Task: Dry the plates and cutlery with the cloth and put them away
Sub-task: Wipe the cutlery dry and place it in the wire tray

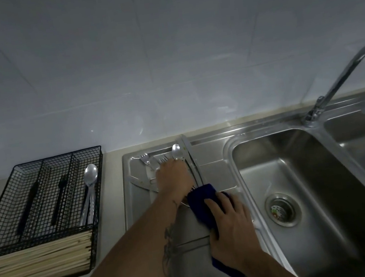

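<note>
Reaching: left hand (pixel 172 175) lay over cutlery (pixel 156 160), grip hidden | right hand (pixel 229 223) held soft cloth (pixel 204 202) | wet steel probably slippery, take handles.

Domestic kitchen. A steel double sink (pixel 320 179) with faucet (pixel 354 74) lies right of both hands, its drainboard (pixel 214 169) beneath them. A wire cutlery basket (pixel 43 199) with chopsticks (pixel 39 261) sits left. Tiled wall (pixel 140 49) stands beyond.

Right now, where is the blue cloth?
In the head view, the blue cloth is held in the right hand over the steel draining board, left of the sink basin.
</note>
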